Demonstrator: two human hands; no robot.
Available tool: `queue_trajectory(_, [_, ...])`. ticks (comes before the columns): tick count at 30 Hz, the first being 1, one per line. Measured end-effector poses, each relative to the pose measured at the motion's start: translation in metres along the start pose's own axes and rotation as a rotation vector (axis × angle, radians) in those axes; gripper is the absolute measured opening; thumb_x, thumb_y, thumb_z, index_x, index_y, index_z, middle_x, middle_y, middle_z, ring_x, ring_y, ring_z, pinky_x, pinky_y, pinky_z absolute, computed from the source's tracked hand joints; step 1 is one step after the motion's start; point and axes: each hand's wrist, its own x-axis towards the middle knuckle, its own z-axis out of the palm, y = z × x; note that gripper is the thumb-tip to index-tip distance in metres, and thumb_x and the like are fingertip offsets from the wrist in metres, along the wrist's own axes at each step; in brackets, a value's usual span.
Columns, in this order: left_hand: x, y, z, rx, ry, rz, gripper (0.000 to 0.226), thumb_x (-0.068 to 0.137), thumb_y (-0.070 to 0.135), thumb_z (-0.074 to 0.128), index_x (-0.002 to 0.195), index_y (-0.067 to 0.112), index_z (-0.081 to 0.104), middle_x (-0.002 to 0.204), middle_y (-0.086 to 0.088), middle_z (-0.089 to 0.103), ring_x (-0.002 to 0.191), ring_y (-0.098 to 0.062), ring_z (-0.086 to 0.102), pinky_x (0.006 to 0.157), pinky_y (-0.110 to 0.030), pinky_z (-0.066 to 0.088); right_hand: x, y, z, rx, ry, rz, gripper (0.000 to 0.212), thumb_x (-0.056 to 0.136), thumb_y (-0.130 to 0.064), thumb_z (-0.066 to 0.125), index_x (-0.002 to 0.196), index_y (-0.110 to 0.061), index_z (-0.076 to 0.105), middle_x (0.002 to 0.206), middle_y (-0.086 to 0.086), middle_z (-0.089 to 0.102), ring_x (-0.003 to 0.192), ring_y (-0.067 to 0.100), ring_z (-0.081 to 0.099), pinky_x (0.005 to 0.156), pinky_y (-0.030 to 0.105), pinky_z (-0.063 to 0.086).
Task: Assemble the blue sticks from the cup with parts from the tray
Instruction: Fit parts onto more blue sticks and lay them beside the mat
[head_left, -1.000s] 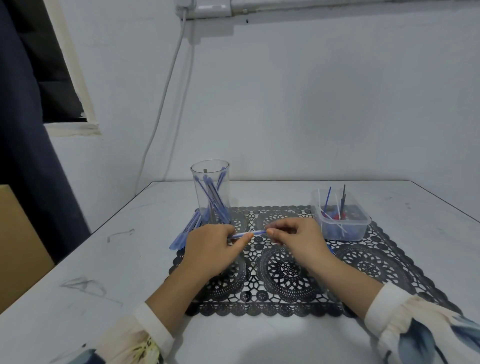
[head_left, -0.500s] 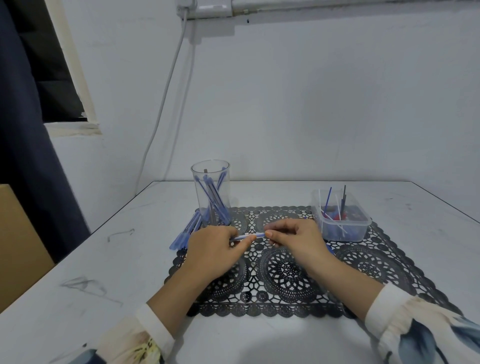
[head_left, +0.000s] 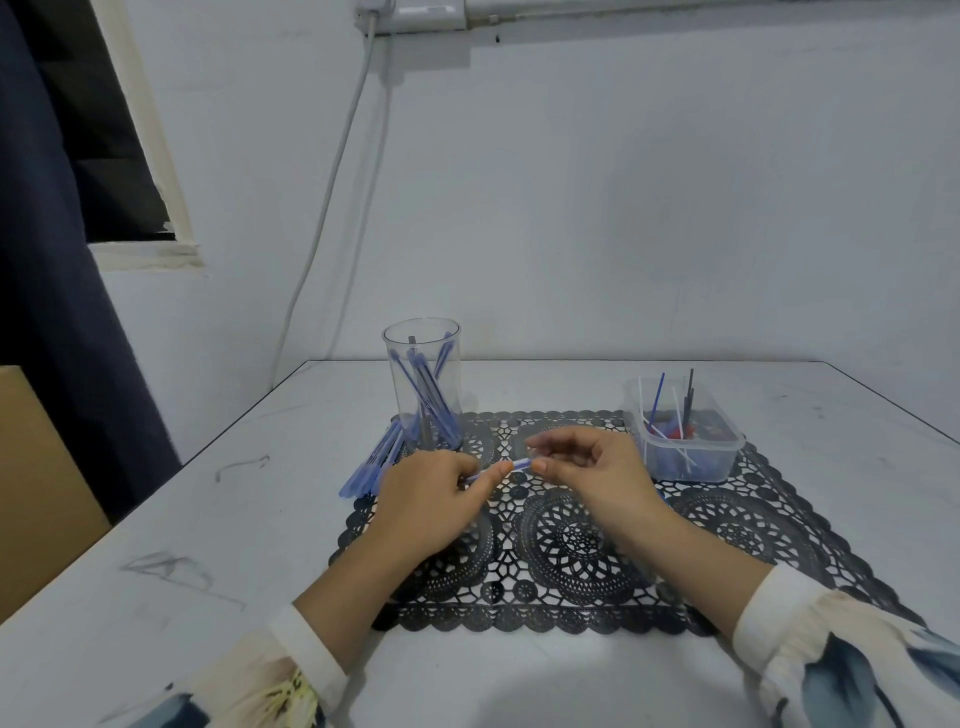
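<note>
Left hand (head_left: 426, 499) pinching blue pen barrel (head_left: 511, 465) at frame centre, over lace mat (head_left: 571, 535). Right hand (head_left: 592, 467) curling, pinching barrel's right end. Risk: misaligned part jamming, or barrel slipping and rolling toward tray (head_left: 685, 457) or cup (head_left: 422, 389).

A plain, bare room here, more makeshift work corner than fitted workshop. White painted wall (head_left: 623, 208) at twelve o'clock, a cable (head_left: 332, 208) dropping from a wall socket (head_left: 415, 10) at eleven. Dark curtain (head_left: 52, 260) and window frame (head_left: 150, 156) at ten, a cardboard box (head_left: 36, 493) at nine. On the scuffed white counter (head_left: 208, 545) sit a black lace mat (head_left: 571, 545), a clear cup (head_left: 422, 384) and a parts tray (head_left: 685, 441). Home or small workroom: cannot tell.
</note>
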Motion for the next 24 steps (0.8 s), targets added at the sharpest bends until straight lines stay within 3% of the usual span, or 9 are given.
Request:
queue_trajectory(4, [0.000, 0.001, 0.001, -0.046, -0.008, 0.002, 0.051, 0.088, 0.062, 0.035, 0.056, 0.025, 0.051, 0.045, 0.006, 0.043, 0.046, -0.004, 0.042, 0.048, -0.021, 0.027, 0.001, 0.001, -0.001, 0.057, -0.008, -0.001, 0.024, 0.076, 0.006, 0.067, 0.083, -0.016, 0.071, 0.082, 0.003, 0.072, 0.078, 0.015, 0.067, 0.075, 0.023, 0.055])
queue_trajectory(7, [0.001, -0.002, 0.001, -0.033, 0.012, 0.024, 0.053, 0.087, 0.063, 0.035, 0.056, 0.023, 0.051, 0.045, 0.006, 0.042, 0.045, -0.005, 0.041, 0.047, -0.021, 0.028, 0.002, 0.001, -0.001, 0.034, -0.017, -0.015, 0.019, 0.079, 0.003, 0.066, 0.085, -0.014, 0.071, 0.078, 0.006, 0.071, 0.070, 0.011, 0.065, 0.068, 0.018, 0.053])
queue_trajectory(13, [0.001, -0.001, 0.000, 0.037, 0.046, 0.099, 0.054, 0.083, 0.067, 0.030, 0.051, 0.025, 0.038, 0.044, 0.005, 0.038, 0.045, -0.007, 0.039, 0.050, -0.025, 0.033, 0.004, 0.006, 0.001, 0.028, -0.050, -0.039, 0.012, 0.089, -0.008, 0.058, 0.095, -0.012, 0.067, 0.063, 0.010, 0.066, 0.052, 0.015, 0.056, 0.048, 0.020, 0.046])
queue_trajectory(17, [0.004, -0.006, 0.004, 0.058, 0.081, 0.090, 0.066, 0.082, 0.074, 0.024, 0.058, 0.019, 0.050, 0.048, 0.002, 0.045, 0.048, -0.009, 0.044, 0.051, -0.026, 0.037, 0.005, 0.010, 0.001, 0.005, -0.061, -0.051, 0.017, 0.093, -0.017, 0.052, 0.104, -0.009, 0.061, 0.068, 0.010, 0.067, 0.060, 0.024, 0.060, 0.055, 0.028, 0.050])
queue_trajectory(21, [0.004, -0.010, 0.006, 0.071, 0.122, 0.095, 0.074, 0.077, 0.077, 0.015, 0.062, 0.017, 0.057, 0.051, -0.001, 0.052, 0.049, -0.011, 0.049, 0.050, -0.027, 0.038, 0.003, 0.011, -0.002, -0.238, -0.089, -0.165, 0.013, 0.092, -0.012, 0.054, 0.090, -0.023, 0.061, 0.073, 0.005, 0.068, 0.066, 0.021, 0.065, 0.065, 0.031, 0.055])
queue_trajectory(24, [0.004, -0.010, 0.006, 0.074, 0.116, 0.107, 0.073, 0.076, 0.077, 0.013, 0.061, 0.018, 0.055, 0.049, 0.000, 0.050, 0.048, -0.011, 0.049, 0.052, -0.029, 0.042, 0.004, 0.015, -0.003, -0.424, -0.075, -0.283, 0.018, 0.094, -0.019, 0.050, 0.080, -0.028, 0.058, 0.065, 0.001, 0.065, 0.060, 0.016, 0.062, 0.060, 0.028, 0.052])
